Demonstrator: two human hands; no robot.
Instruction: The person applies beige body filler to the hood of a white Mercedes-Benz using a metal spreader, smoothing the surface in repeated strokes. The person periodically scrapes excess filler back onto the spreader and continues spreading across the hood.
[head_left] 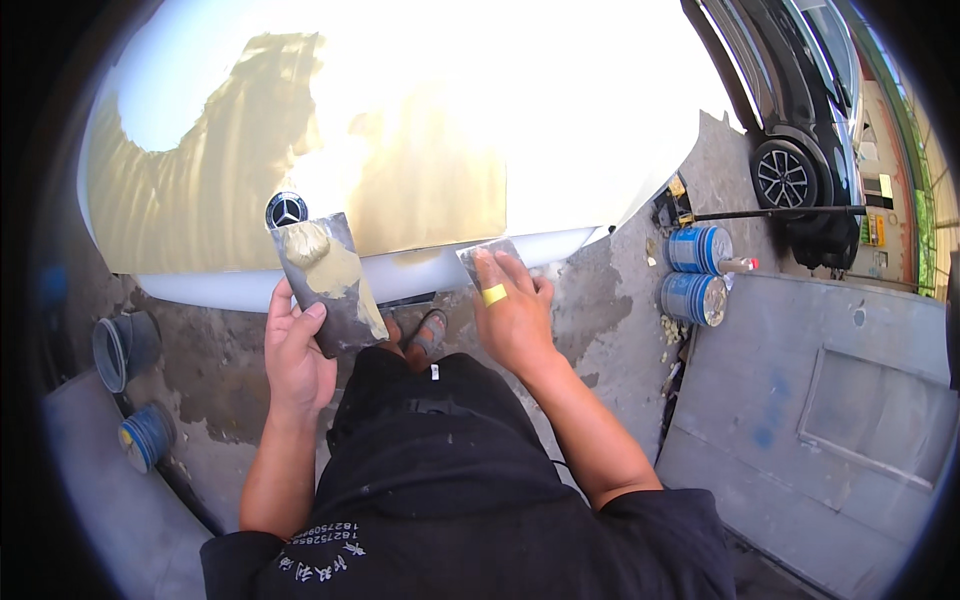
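- Our left hand [296, 355] grips a dark flat board [348, 328] by its lower left edge, thumb on top and the other fingers mostly hidden at the edge and beneath; held so, most of its face stays free for what it carries.
- A mound of beige paste [305, 246] sits at the board's far end, beyond our thumb, with more smeared below it, probably to keep our fingers clean and the paste within reach.
- Our right hand [513, 312] is closed on a small grey spreader [484, 257], two fingers laid close together over its face, likely to steady the blade; we cannot see the thumb.
- The spreader juts ahead of those fingertips, near the lower edge of a white vehicle panel [590, 150] coated in beige patches; we cannot tell whether it touches.
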